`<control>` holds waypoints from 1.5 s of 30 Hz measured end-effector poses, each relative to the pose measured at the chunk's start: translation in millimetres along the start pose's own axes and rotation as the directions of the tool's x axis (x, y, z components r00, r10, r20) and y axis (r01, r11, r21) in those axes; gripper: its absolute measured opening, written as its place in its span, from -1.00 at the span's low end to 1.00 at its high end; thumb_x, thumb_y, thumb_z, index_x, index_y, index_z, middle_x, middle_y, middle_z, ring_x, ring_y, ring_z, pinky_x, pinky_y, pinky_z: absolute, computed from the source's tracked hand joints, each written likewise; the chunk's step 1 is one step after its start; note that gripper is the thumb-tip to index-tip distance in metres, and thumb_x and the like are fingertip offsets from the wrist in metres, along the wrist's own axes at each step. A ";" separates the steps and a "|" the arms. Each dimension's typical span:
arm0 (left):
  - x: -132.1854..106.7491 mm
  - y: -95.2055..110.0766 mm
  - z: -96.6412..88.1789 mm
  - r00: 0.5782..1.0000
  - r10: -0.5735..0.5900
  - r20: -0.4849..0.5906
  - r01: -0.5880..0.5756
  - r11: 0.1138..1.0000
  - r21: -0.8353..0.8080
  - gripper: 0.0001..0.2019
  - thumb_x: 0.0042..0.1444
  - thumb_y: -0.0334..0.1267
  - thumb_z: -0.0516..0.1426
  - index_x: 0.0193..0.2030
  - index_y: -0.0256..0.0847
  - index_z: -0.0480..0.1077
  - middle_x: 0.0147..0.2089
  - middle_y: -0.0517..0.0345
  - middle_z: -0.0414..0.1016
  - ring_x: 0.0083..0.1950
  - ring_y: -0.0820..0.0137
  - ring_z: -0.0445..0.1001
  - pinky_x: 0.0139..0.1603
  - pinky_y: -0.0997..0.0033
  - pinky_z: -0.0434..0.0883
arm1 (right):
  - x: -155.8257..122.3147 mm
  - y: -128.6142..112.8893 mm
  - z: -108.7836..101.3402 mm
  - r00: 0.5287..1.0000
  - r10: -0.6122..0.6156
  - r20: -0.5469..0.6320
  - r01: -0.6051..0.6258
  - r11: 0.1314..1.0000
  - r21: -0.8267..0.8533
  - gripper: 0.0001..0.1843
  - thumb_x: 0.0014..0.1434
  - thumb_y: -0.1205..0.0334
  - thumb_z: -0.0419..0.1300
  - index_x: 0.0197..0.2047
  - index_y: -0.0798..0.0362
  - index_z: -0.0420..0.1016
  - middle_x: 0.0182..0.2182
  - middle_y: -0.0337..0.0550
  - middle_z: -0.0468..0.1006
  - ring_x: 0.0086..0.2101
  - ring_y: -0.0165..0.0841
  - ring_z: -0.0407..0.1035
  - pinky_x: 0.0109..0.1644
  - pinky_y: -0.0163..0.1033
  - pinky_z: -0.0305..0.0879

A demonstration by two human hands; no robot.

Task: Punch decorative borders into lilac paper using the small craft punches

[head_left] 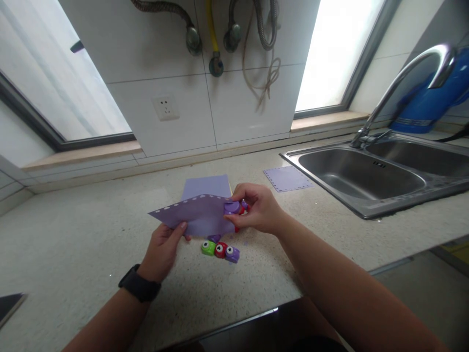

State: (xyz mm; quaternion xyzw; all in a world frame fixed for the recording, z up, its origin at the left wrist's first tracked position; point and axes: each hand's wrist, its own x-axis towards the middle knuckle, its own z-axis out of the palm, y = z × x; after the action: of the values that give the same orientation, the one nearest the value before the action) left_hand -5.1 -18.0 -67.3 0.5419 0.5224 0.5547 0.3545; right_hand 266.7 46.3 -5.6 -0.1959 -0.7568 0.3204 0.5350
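My left hand (165, 245) pinches the lower left edge of a purple sheet of paper (198, 215), which is lifted and tilted above the counter. Small shapes are punched along its upper edge. At the sheet's right end, my right hand (258, 208) grips a purple craft punch (232, 209) between thumb and fingers, and the paper's edge meets it. Below the sheet lie a green craft punch (208, 247), a red craft punch (220, 250) and another purple craft punch (232, 253) in a row. More red and purple pieces are partly hidden behind my right hand and the paper.
A stack of purple paper (205, 185) lies behind the held sheet. Another purple sheet with a punched border (287, 178) rests near the steel sink (351, 171). A faucet (406, 78) and a blue container (425, 102) stand at right. Windows and pipe valves line the wall.
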 end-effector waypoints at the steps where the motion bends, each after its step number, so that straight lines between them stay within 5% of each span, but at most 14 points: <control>1: 0.0 0.5 0.4 1.000 -0.002 -0.003 0.002 1.000 0.005 -0.67 0.19 0.01 0.28 -0.26 -0.27 0.49 -0.45 0.14 0.53 -0.36 0.34 0.48 -0.21 0.33 0.43 | 0.0 0.3 0.1 1.000 0.007 -0.001 -0.007 1.000 -0.001 -0.67 -0.06 0.16 0.54 -0.34 0.04 0.49 -0.46 -0.24 0.50 -0.47 -0.43 0.31 -0.42 -0.26 0.23; 10: 1.1 -4.5 -1.2 0.999 0.001 -0.049 -0.002 1.000 -0.006 -0.68 0.20 0.00 0.28 -0.22 -0.27 0.46 -0.42 0.19 0.48 -0.42 0.41 0.40 -0.34 0.39 0.40 | 2.0 6.3 2.4 0.990 0.143 0.013 -0.143 0.990 0.010 -0.65 -0.04 0.15 0.50 -0.22 0.04 0.51 -0.51 -0.31 0.42 -0.49 -0.44 0.24 -0.40 -0.25 0.21; 17: 4.6 -5.4 0.6 0.996 -0.042 -0.075 0.038 0.998 -0.054 -0.68 0.21 0.00 0.28 -0.17 -0.26 0.44 -0.41 0.23 0.47 -0.50 0.47 0.36 -0.47 0.44 0.37 | 7.5 20.1 0.1 0.933 0.331 -0.138 -0.324 0.943 0.072 -0.66 0.09 0.01 0.41 -0.17 0.06 0.57 -0.40 -0.18 0.54 -0.43 -0.39 0.34 -0.32 -0.19 0.30; 26: 3.3 3.3 3.4 0.996 -0.048 -0.081 0.042 0.996 -0.075 -0.74 0.18 -0.07 0.27 -0.21 -0.24 0.44 -0.46 0.25 0.45 -0.55 0.48 0.33 -0.57 0.47 0.34 | 11.7 25.3 -5.6 0.888 0.402 -0.224 -0.405 0.914 0.033 -0.62 0.17 -0.09 0.34 -0.22 0.09 0.61 -0.37 -0.15 0.59 -0.41 -0.37 0.35 -0.25 -0.16 0.31; 36: 4.9 3.5 4.1 0.993 -0.062 -0.101 0.056 0.997 -0.061 -0.72 0.15 -0.08 0.28 -0.15 -0.25 0.46 -0.42 0.22 0.47 -0.58 0.49 0.31 -0.62 0.49 0.33 | 10.7 30.1 -7.9 0.905 0.390 -0.170 -0.422 0.874 -0.239 -0.58 0.34 -0.09 0.12 -0.30 0.06 0.59 -0.40 -0.13 0.57 -0.34 -0.29 0.41 -0.22 -0.15 0.25; 45: 8.9 2.6 5.9 0.987 -0.087 -0.136 0.071 0.991 -0.114 -0.65 0.12 -0.07 0.29 -0.08 -0.28 0.46 -0.32 0.18 0.51 -0.55 0.50 0.32 -0.64 0.49 0.33 | 9.3 25.1 -7.8 0.942 0.335 -0.017 -0.287 0.782 -0.553 -0.45 0.43 0.00 -0.05 -0.59 0.00 0.15 -0.64 -0.25 0.21 -0.52 -0.38 0.12 -0.37 -0.16 -0.06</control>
State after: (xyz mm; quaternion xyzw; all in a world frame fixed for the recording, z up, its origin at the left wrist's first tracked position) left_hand -0.4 -8.9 -63.5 0.4602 0.5362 0.6047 0.3675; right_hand 269.6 72.5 -14.9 -0.4495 -0.7951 0.1819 0.3644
